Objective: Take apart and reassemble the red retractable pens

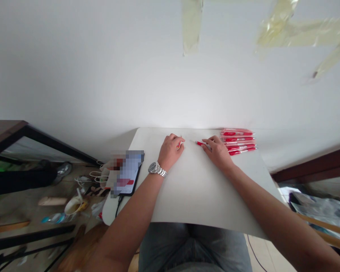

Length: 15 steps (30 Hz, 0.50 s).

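Head view, right hand fingers pinching slim red pen, left hand fingers curled on small red piece

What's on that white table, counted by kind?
Red pens in the stack: about 6, hard to tell apart
Red pen parts in the hands: 2, one in the left hand, one in the right hand
Phone: 1
Wristwatch: 1
Total: about 10
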Tool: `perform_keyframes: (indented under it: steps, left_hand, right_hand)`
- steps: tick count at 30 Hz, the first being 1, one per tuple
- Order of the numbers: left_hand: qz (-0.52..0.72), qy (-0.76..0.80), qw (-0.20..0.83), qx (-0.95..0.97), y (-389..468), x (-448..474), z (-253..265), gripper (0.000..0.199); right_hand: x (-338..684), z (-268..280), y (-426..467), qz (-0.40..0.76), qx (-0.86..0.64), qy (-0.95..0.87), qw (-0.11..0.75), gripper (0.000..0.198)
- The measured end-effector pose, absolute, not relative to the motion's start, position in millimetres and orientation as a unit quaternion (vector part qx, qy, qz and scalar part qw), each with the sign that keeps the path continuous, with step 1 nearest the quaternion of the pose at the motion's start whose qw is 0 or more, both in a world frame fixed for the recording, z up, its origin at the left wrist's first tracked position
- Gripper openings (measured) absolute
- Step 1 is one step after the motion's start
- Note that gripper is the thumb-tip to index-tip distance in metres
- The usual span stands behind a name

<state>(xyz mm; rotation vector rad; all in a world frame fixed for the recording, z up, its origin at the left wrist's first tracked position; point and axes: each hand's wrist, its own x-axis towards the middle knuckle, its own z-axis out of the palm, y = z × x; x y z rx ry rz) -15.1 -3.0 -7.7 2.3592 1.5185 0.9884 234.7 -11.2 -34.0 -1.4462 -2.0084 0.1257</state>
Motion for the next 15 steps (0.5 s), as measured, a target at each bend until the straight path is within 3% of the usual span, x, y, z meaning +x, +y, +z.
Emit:
perform_keyframes:
  steps: [15]
  left_hand:
    - [0.288,0.492,0.083,0.817,-3.8,-15.0,-8.1,0.011]
  right_hand:
    - [232.8,-29.3,-13.9,0.057,-0.554,-0.769,0.315,0.029]
